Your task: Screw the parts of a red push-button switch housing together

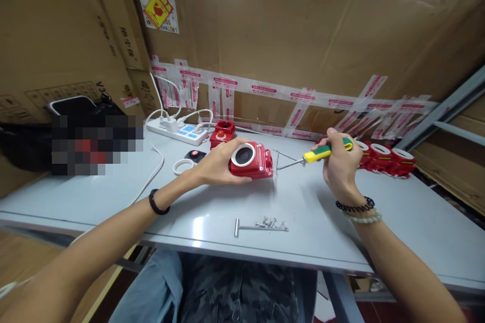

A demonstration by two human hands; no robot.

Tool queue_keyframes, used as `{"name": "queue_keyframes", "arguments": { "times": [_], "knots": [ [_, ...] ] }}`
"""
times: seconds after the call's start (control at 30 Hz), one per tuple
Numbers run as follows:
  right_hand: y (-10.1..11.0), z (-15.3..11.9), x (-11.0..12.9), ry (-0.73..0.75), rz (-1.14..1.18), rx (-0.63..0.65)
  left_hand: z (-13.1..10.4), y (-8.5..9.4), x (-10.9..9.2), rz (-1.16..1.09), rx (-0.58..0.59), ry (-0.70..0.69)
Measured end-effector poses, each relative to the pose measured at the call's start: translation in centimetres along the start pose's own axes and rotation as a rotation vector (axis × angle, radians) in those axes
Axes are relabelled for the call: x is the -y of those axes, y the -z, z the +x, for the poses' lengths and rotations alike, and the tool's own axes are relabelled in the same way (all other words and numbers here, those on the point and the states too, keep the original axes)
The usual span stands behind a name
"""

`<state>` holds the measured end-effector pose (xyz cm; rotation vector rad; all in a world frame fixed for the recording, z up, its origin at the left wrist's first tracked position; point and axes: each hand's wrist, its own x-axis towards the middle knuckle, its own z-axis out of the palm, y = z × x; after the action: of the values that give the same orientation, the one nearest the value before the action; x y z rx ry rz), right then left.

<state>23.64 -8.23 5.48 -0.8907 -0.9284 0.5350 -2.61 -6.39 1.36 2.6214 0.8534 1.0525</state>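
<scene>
My left hand (223, 161) is wrapped round a red housing (261, 158) with a white ring (242, 155) on its face, holding it just over the table. In my right hand (341, 161) is a screwdriver (316, 154) with a yellow and green handle. Its shaft points left toward the housing, the tip a little apart from it. Thin metal pieces lie near the tip, too fine to name. Closer to me rest a T-handled metal tool (261, 228) and several loose screws (270, 222).
Behind my left hand are another red housing (222, 133), a black part with a red button (195, 154) and a loose white ring (183, 166). A power strip (178, 131) with white cables stands further back. Several red housings (382, 156) line the right. Cardboard (265, 25) walls the back.
</scene>
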Motion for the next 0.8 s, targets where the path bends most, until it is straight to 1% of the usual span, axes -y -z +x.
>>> {"name": "queue_keyframes", "arguments": {
  "times": [0.17,0.33,0.5,0.7,0.8],
  "knots": [
    [0.07,-0.03,-0.18,0.044,0.012,-0.008,0.10,0.11,-0.50,-0.026,-0.042,-0.040],
    [-0.01,-0.20,0.18,0.037,0.014,-0.010,0.08,0.15,-0.67,-0.047,-0.037,-0.029],
    [-0.17,-0.39,0.50,0.047,0.024,-0.013,0.04,0.20,-0.58,-0.047,-0.049,0.014],
    [-0.29,-0.44,0.61,0.058,0.050,-0.031,0.02,0.27,-0.53,-0.040,-0.041,0.009],
    [-0.29,-0.44,0.58,0.063,0.060,-0.021,0.01,0.29,-0.54,-0.030,-0.042,0.016]
  ]
}}
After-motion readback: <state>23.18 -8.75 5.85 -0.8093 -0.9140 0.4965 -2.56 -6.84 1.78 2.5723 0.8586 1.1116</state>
